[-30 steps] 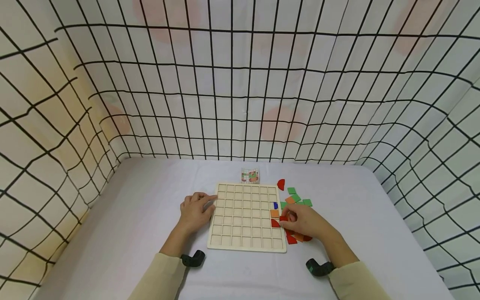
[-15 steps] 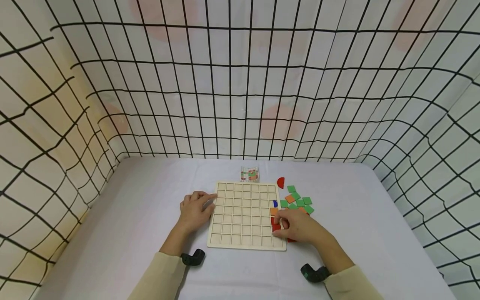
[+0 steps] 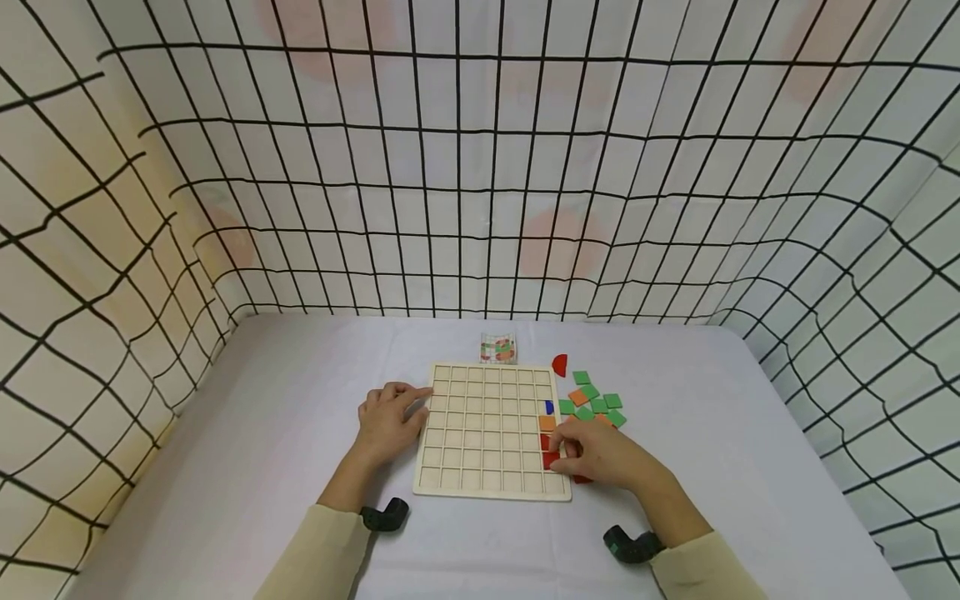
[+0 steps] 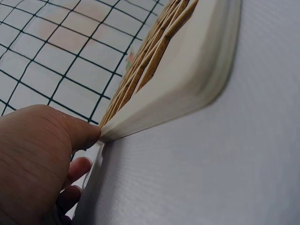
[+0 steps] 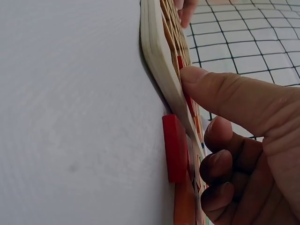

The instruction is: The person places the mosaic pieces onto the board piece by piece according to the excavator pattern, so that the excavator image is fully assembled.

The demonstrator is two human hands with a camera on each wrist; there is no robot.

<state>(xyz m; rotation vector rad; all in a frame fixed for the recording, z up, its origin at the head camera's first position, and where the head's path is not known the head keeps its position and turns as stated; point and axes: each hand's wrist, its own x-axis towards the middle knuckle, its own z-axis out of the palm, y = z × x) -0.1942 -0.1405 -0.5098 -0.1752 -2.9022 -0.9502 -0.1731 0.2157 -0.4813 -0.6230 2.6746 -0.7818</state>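
A pale wooden board [image 3: 472, 437] divided into square cells lies flat on the table. My left hand [image 3: 386, 422] rests at its left edge, the thumb and index finger touching the side and the fingers loosely bent. At the right-hand column my right hand [image 3: 600, 452] has thumb and index finger on a red tile [image 3: 549, 462] lying in a cell; the wrist view shows the thumb [image 5: 211, 86] against it. Above that tile, in the same column, are another red tile [image 3: 545, 442], an orange tile [image 3: 547, 422] and a small blue piece [image 3: 549, 407].
Loose green tiles [image 3: 598, 405] and orange tiles [image 3: 578, 397] lie right of the board, some hidden under my right hand. A red rounded piece [image 3: 560, 365] lies near its top right corner. Behind the board is a small patterned card [image 3: 498, 348]. Black wire mesh [image 3: 480, 275] surrounds the table.
My right hand has carried the red tile from beside the board into the right column, below the other red tile. In the last half second it barely moves. My left hand stays in place.
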